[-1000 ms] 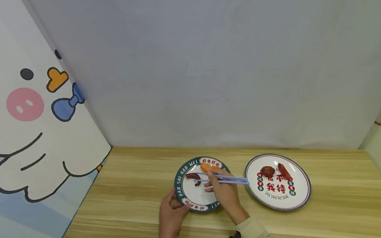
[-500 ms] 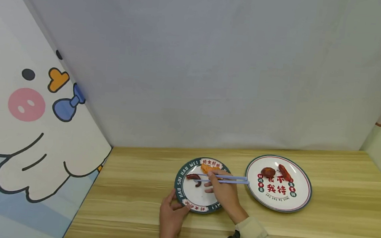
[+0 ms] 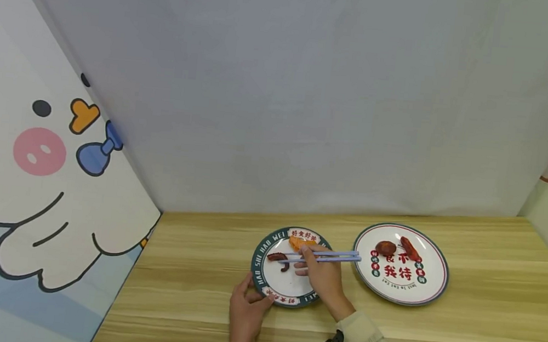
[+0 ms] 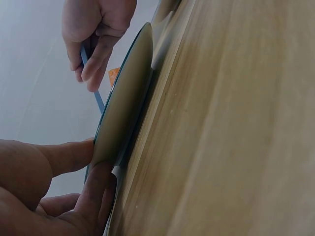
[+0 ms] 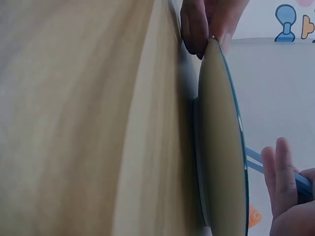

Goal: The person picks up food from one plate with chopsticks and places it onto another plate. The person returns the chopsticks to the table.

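In the head view, my left hand [image 3: 246,311] grips the near left rim of a green-rimmed white plate [image 3: 288,285]. The left wrist view shows its thumb on the rim and fingers beneath. My right hand [image 3: 327,279] is over the plate's right side, holding light-blue chopsticks [image 3: 340,256]. Their tips reach a dark red, curled food-like piece [image 3: 277,256]; whether they pinch it, I cannot tell. Behind it lies an orange piece [image 3: 298,243], partly covered by the right hand. The right wrist view shows the plate edge-on [image 5: 221,142], hiding most of its contents.
A larger white plate [image 3: 423,290] with red lettering stands to the right. On it lie a brown roundish piece [image 3: 385,248] and a long red piece [image 3: 410,249]. The wooden table [image 3: 184,283] meets a pale backdrop [image 3: 280,111]. A cartoon panel [image 3: 53,199] borders the left.
The chopsticks have tilted slightly, their rear ends rising a little and spreading. The dark red piece's visible outline has shifted slightly at the tips. My left hand stays on the rim.
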The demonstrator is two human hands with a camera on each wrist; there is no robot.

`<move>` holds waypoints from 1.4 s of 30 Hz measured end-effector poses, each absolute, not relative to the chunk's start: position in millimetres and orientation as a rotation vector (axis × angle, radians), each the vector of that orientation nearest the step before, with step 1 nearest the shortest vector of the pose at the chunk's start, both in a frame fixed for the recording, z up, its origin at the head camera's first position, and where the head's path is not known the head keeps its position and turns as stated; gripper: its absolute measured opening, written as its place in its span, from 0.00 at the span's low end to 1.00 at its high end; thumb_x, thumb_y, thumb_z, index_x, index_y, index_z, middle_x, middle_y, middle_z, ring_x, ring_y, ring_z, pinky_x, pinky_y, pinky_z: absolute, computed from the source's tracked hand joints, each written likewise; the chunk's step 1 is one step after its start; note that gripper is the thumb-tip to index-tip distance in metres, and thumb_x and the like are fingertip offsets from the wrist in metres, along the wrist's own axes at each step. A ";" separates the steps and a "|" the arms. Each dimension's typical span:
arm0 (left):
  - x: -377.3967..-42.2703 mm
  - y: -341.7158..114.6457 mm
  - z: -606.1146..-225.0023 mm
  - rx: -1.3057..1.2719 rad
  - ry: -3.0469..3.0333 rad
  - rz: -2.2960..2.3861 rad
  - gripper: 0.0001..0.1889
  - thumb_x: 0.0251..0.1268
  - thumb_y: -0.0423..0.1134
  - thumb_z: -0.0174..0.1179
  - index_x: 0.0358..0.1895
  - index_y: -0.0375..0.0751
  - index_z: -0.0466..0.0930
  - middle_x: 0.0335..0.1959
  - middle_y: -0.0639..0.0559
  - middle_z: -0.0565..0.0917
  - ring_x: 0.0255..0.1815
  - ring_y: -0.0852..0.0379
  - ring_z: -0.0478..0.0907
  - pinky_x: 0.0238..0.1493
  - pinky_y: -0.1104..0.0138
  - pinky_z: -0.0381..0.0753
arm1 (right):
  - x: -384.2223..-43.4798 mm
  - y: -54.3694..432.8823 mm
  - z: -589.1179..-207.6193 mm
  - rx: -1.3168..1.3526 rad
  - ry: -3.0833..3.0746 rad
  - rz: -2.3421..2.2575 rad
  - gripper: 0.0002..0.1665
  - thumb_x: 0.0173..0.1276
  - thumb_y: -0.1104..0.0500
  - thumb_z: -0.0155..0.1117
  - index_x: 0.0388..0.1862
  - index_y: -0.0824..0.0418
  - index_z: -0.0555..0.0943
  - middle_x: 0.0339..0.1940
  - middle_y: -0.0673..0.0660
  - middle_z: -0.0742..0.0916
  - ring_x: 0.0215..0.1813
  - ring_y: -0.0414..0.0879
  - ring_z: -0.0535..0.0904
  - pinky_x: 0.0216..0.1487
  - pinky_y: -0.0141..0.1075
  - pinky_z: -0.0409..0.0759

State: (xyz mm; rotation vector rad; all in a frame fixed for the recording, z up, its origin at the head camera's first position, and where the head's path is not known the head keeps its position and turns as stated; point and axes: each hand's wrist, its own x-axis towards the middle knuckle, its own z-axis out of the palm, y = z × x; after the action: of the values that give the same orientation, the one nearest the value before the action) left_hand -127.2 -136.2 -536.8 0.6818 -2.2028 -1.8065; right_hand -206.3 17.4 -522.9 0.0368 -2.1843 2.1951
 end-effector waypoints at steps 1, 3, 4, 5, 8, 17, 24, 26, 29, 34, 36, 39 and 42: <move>-127.3 -136.2 -537.0 0.680 -2.200 -1.811 0.42 0.51 0.18 0.73 0.74 0.22 0.68 0.59 0.35 0.75 0.42 0.51 0.82 0.32 0.73 0.82 | -205.8 17.2 -522.3 0.030 -2.176 2.196 0.15 0.81 0.65 0.59 0.48 0.79 0.84 0.36 0.75 0.90 0.33 0.61 0.91 0.31 0.35 0.89; -127.3 -136.2 -537.0 0.681 -2.197 -1.815 0.43 0.51 0.18 0.73 0.74 0.22 0.67 0.59 0.35 0.75 0.42 0.52 0.82 0.32 0.73 0.82 | -204.6 17.1 -521.2 0.024 -2.164 2.196 0.15 0.81 0.65 0.59 0.48 0.80 0.84 0.35 0.75 0.89 0.33 0.60 0.92 0.32 0.35 0.89; -127.3 -136.2 -536.9 0.681 -2.195 -1.816 0.43 0.51 0.18 0.73 0.74 0.22 0.67 0.59 0.35 0.75 0.42 0.51 0.82 0.32 0.73 0.82 | -204.3 17.1 -520.8 0.021 -2.155 2.199 0.15 0.81 0.65 0.59 0.48 0.80 0.84 0.35 0.75 0.89 0.32 0.59 0.92 0.32 0.35 0.89; -127.3 -136.1 -536.6 0.683 -2.197 -1.816 0.43 0.51 0.18 0.73 0.74 0.22 0.67 0.59 0.35 0.75 0.42 0.51 0.82 0.32 0.73 0.82 | -204.0 17.0 -520.7 0.021 -2.148 2.198 0.15 0.81 0.66 0.59 0.48 0.81 0.84 0.35 0.75 0.89 0.32 0.57 0.92 0.32 0.35 0.89; -127.7 -135.8 -535.8 0.687 -2.197 -1.823 0.43 0.51 0.18 0.73 0.75 0.22 0.67 0.59 0.35 0.75 0.42 0.51 0.82 0.33 0.73 0.82 | -203.1 17.2 -520.8 0.019 -2.111 2.193 0.14 0.80 0.67 0.59 0.47 0.82 0.83 0.34 0.76 0.89 0.28 0.49 0.91 0.31 0.35 0.89; -129.2 -135.8 -535.8 0.685 -2.197 -1.824 0.43 0.51 0.17 0.73 0.75 0.23 0.67 0.60 0.34 0.74 0.43 0.50 0.82 0.33 0.72 0.83 | -201.7 20.1 -524.3 -0.073 -2.007 2.269 0.14 0.79 0.69 0.58 0.47 0.83 0.83 0.38 0.79 0.88 0.26 0.43 0.90 0.31 0.35 0.89; -129.8 -135.1 -536.8 0.701 -2.203 -1.826 0.43 0.52 0.19 0.73 0.75 0.24 0.67 0.60 0.35 0.74 0.44 0.50 0.82 0.35 0.72 0.83 | -199.2 26.6 -524.1 -0.237 -1.933 2.390 0.17 0.82 0.66 0.58 0.53 0.83 0.82 0.44 0.79 0.87 0.26 0.43 0.90 0.33 0.36 0.90; -129.5 -135.1 -536.9 0.696 -2.201 -1.826 0.43 0.52 0.19 0.73 0.75 0.24 0.67 0.60 0.35 0.74 0.44 0.50 0.82 0.34 0.72 0.83 | -198.7 28.2 -523.9 -0.276 -1.903 2.421 0.19 0.82 0.65 0.57 0.54 0.84 0.81 0.45 0.79 0.87 0.25 0.42 0.90 0.34 0.36 0.90; -128.8 -135.4 -537.4 0.689 -2.198 -1.824 0.43 0.52 0.18 0.73 0.75 0.23 0.67 0.60 0.35 0.74 0.43 0.50 0.82 0.33 0.72 0.82 | -197.9 29.4 -524.3 -0.317 -1.857 2.448 0.19 0.82 0.66 0.57 0.55 0.85 0.80 0.44 0.79 0.87 0.24 0.41 0.89 0.34 0.36 0.90; -128.4 -135.0 -537.0 0.693 -2.188 -1.827 0.43 0.52 0.18 0.73 0.75 0.24 0.67 0.60 0.35 0.74 0.43 0.51 0.82 0.33 0.73 0.81 | -196.8 30.5 -527.1 -0.343 -1.819 2.463 0.19 0.82 0.67 0.57 0.58 0.85 0.79 0.46 0.78 0.88 0.25 0.40 0.89 0.35 0.36 0.90; -128.3 -134.9 -537.0 0.694 -2.189 -1.827 0.43 0.52 0.18 0.73 0.75 0.23 0.67 0.60 0.35 0.74 0.43 0.50 0.82 0.33 0.73 0.82 | -196.1 31.3 -527.3 -0.355 -1.810 2.469 0.19 0.82 0.67 0.57 0.59 0.85 0.78 0.47 0.78 0.87 0.25 0.40 0.89 0.36 0.36 0.90; -128.1 -135.0 -537.7 0.697 -2.187 -1.823 0.43 0.52 0.18 0.73 0.75 0.23 0.67 0.59 0.34 0.74 0.43 0.50 0.81 0.33 0.73 0.82 | -195.5 32.7 -526.9 -0.373 -1.785 2.485 0.19 0.82 0.68 0.56 0.58 0.85 0.78 0.47 0.78 0.87 0.25 0.41 0.90 0.36 0.36 0.90; -127.6 -135.1 -538.6 0.694 -2.184 -1.821 0.42 0.52 0.18 0.73 0.75 0.23 0.68 0.59 0.34 0.75 0.43 0.50 0.82 0.33 0.73 0.82 | -196.1 34.5 -526.4 -0.386 -1.756 2.503 0.18 0.82 0.68 0.55 0.57 0.86 0.77 0.45 0.76 0.88 0.27 0.41 0.90 0.36 0.36 0.90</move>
State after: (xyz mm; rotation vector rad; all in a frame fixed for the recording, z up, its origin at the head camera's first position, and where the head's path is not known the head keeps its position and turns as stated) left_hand -127.6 -135.1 -538.6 0.6944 -2.1843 -1.8213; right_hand -196.1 34.5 -526.4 -0.3857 -1.7558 2.5029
